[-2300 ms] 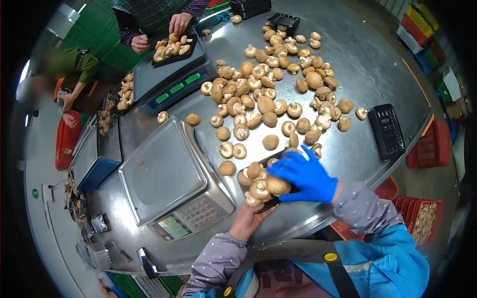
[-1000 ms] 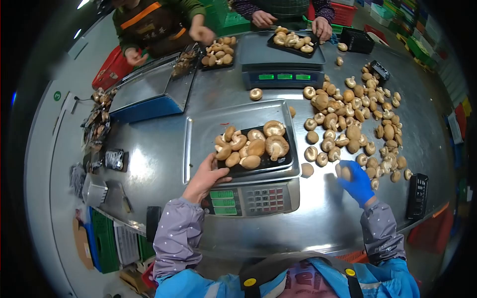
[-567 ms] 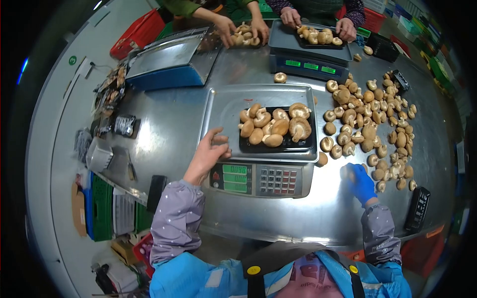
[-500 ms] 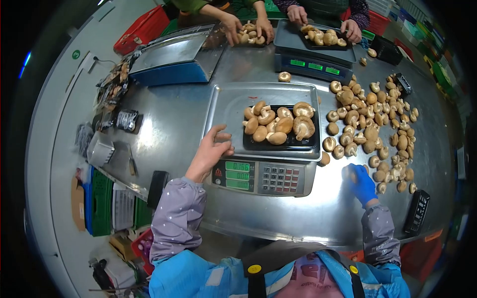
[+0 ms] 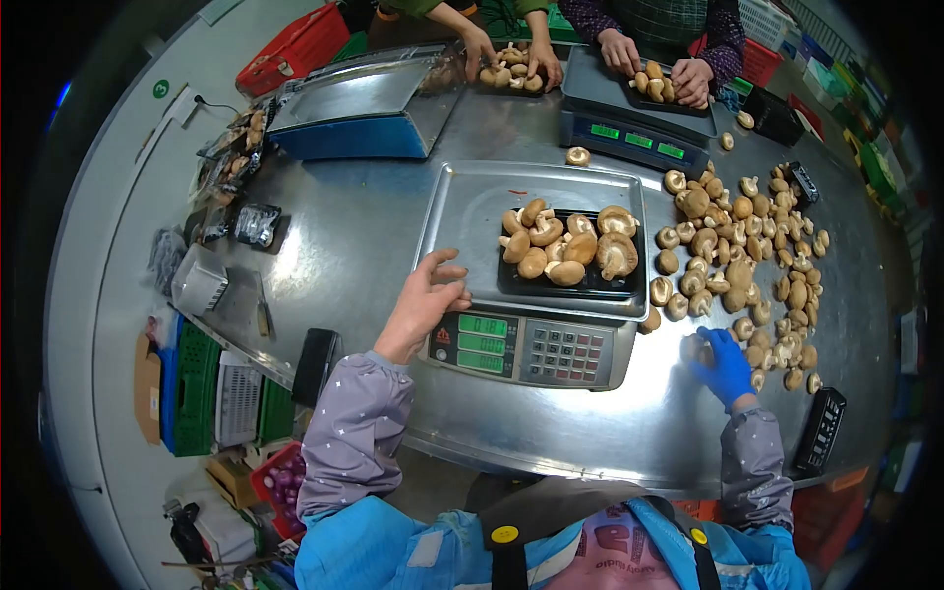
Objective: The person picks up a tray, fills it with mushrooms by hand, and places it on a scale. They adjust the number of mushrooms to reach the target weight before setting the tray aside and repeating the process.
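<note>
The tray (image 5: 604, 284) sits on the scale (image 5: 466, 221), toward the right of its pan, with mushrooms (image 5: 578, 249) heaped in it, some caps up and some stems up. The left hand (image 5: 425, 303), bare, is at the pan's near left corner, fingers loosely parted and holding nothing, beside the lit display (image 5: 483, 344). The right hand (image 5: 728, 370), in a blue glove, is near the loose pile (image 5: 736, 273), fingers curled and blurred; I cannot tell whether it grips anything. A black container (image 5: 821, 433) lies farther right on the table (image 5: 551, 428). Across it, two co-workers' hands (image 5: 693, 83) touch mushrooms in other trays
</note>
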The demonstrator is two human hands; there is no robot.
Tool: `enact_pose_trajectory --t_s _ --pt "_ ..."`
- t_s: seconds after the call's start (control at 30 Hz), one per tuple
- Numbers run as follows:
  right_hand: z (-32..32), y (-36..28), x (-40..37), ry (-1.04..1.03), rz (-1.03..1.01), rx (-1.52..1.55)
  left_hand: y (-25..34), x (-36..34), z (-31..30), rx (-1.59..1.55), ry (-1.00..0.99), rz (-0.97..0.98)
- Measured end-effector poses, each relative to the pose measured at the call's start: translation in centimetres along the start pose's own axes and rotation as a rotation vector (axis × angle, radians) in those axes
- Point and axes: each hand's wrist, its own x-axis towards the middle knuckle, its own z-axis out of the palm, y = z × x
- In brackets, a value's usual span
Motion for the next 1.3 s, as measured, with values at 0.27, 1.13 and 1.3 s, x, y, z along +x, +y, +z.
enact_pose_trajectory --t_s 0.27,1.13,1.3 --pt "-4.3 -9.7 6.3 0.055 0.018 0.802 -1.4 3.7 2.7 -0.011 -0.121 -0.067" --pt "-4.8 -13.7 10.5 -0.119 0.157 1.172 3.2 18.2 -11.9 -0.635 0.384 0.231" --pt "-4.7 -7.8 7.1 -0.025 0.318 1.084 2.5 23.8 -16.5 -0.674 0.400 0.390"
